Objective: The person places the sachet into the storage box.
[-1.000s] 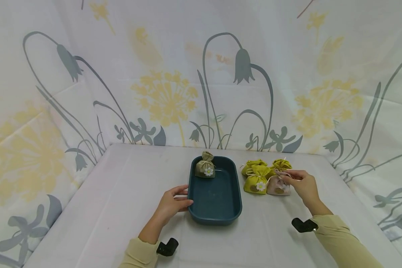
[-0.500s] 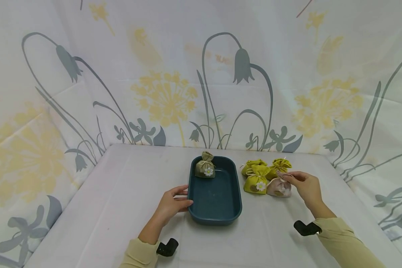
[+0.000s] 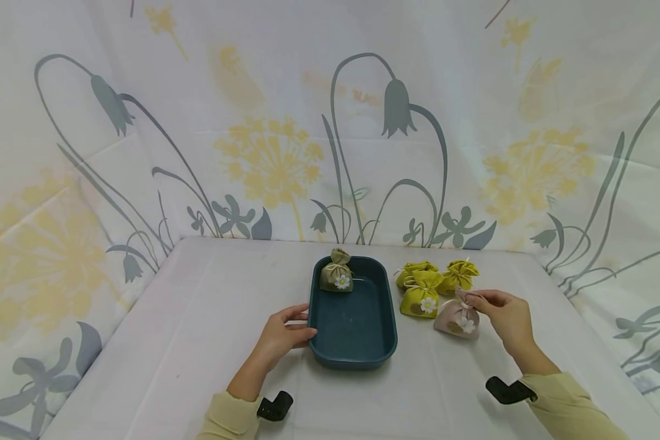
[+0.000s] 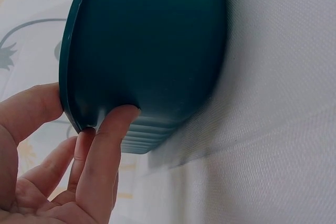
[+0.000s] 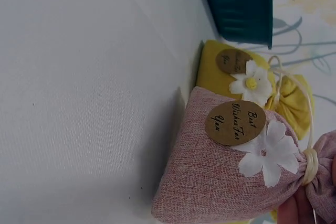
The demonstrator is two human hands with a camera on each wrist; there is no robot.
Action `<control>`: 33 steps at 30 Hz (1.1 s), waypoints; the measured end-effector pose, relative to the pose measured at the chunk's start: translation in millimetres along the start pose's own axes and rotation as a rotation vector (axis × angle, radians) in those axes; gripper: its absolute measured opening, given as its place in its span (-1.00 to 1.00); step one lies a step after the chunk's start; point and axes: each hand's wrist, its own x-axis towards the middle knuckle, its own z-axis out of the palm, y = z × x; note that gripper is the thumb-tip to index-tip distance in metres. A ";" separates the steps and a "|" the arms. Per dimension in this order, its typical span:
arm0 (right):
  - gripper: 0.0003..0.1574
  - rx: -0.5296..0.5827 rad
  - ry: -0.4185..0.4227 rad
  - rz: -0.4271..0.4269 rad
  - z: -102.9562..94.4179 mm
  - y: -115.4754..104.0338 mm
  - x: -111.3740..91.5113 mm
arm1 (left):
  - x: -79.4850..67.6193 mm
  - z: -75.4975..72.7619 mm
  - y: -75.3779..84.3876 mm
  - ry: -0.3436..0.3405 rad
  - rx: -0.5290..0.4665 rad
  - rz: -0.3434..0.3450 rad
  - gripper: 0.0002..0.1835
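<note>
My right hand point(image 3: 508, 322) pinches the gathered neck of a pink drawstring pouch point(image 3: 455, 318). In the right wrist view the pouch point(image 5: 215, 171) shows a white cloth flower and a round brown "Best Wishes For You" tag; its tie cord runs round the neck, and my fingers point(image 5: 294, 211) are just behind it. My left hand point(image 3: 277, 336) grips the left rim of a dark teal plastic tub point(image 3: 353, 365), fingertips and thumb on either side of the wall point(image 4: 157, 35) in the left wrist view. An olive-green pouch point(image 3: 332, 281) with a daisy sits in the tub's far left corner.
Right of the tub, three yellow-green pouches stand grouped: one in front point(image 3: 420, 299) with a daisy, one behind it point(image 3: 412, 269) and one at the right point(image 3: 460, 272). A flower-printed cloth backdrop point(image 3: 286, 214) rises behind the white-covered table point(image 3: 242, 275).
The pink pouch has come toward me, away from the yellow-green pouches, and now tilts under my right hand. My left hand and the tub stay put.
</note>
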 end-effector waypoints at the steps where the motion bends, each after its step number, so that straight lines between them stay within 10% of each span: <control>1: -0.43 0.012 -0.005 0.004 0.2 -1.1 -1.6 | 0.1 -0.1 -0.2 0.000 0.000 0.000 -0.37; 33: -0.55 0.170 -0.005 -0.129 23.4 -68.7 -20.2 | 1.0 -0.6 -1.5 -0.011 0.006 0.003 -0.36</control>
